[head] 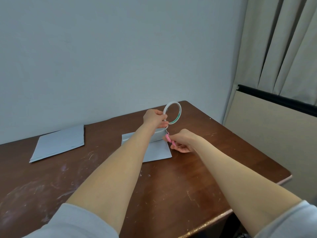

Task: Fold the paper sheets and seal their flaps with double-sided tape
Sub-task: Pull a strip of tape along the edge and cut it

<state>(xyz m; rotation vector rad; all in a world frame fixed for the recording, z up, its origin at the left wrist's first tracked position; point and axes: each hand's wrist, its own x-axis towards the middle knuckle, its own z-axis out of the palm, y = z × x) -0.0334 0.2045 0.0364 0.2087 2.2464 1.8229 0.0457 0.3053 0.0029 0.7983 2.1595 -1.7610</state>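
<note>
Over the folded sheet [155, 149], left hand [154, 117] grips tape roll [172, 112] held high to tension the strip [166, 129], right hand [183, 141] grips pink scissors [169, 138] at it, likely for the cut.

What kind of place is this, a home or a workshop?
Probably a plain indoor room, home or office: a scratched wooden table against a bare wall, curtains at the right, a stack of paper sheets waiting.

Wood table [171, 194] scratched and scuffed, dull sheen; paper sheets [60, 143] matt, smooth; tape roll [172, 102] smooth white; scissor handles [169, 138] pink plastic; curtain [283, 40] cloth.
</note>
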